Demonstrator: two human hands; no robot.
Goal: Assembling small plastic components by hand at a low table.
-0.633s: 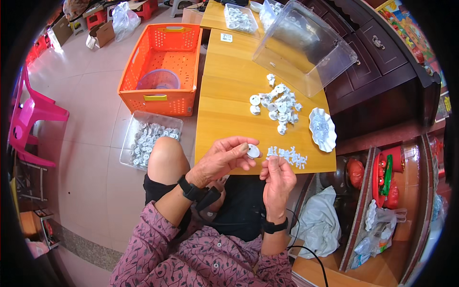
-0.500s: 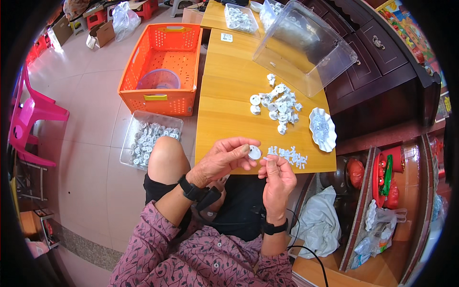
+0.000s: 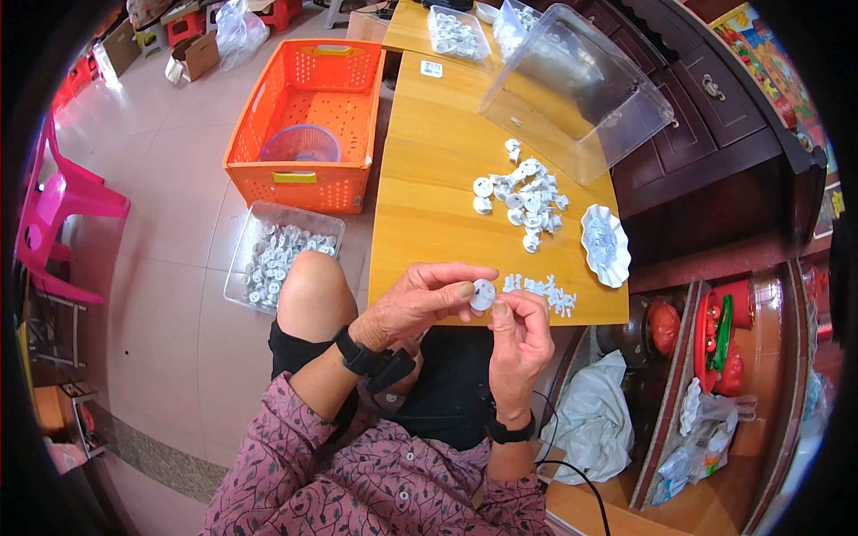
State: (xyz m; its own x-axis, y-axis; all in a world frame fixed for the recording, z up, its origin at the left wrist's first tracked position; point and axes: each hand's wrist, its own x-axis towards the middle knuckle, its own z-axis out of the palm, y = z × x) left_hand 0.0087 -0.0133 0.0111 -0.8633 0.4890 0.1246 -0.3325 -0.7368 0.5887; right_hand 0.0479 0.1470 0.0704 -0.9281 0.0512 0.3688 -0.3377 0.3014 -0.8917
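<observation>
Between the thumb and fingers of my left hand (image 3: 418,302) is a round white plastic piece (image 3: 483,294) with small dark holes, its face turned up toward me. My right hand (image 3: 520,332) is closed in a pinch at the right edge of that piece; whatever its fingertips hold is too small and covered to make out. Just beyond my right fingers lies a scatter of tiny white plastic pieces (image 3: 556,297) on the wooden table (image 3: 424,179). Farther back is a loose heap of white round fittings (image 3: 534,195), like the piece in my left hand.
At the table's right edge sits a white wavy-rimmed dish (image 3: 617,271) of small clear pieces. A clear plastic bin (image 3: 572,116) lies tilted behind the heap. Left of the table stand an orange crate (image 3: 295,183) and a clear tub (image 3: 234,272) of white fittings by my knee.
My hands have come together; the right fingertips now meet the round piece. Its face has turned toward me, showing the holes. The whole view has shifted slightly.
</observation>
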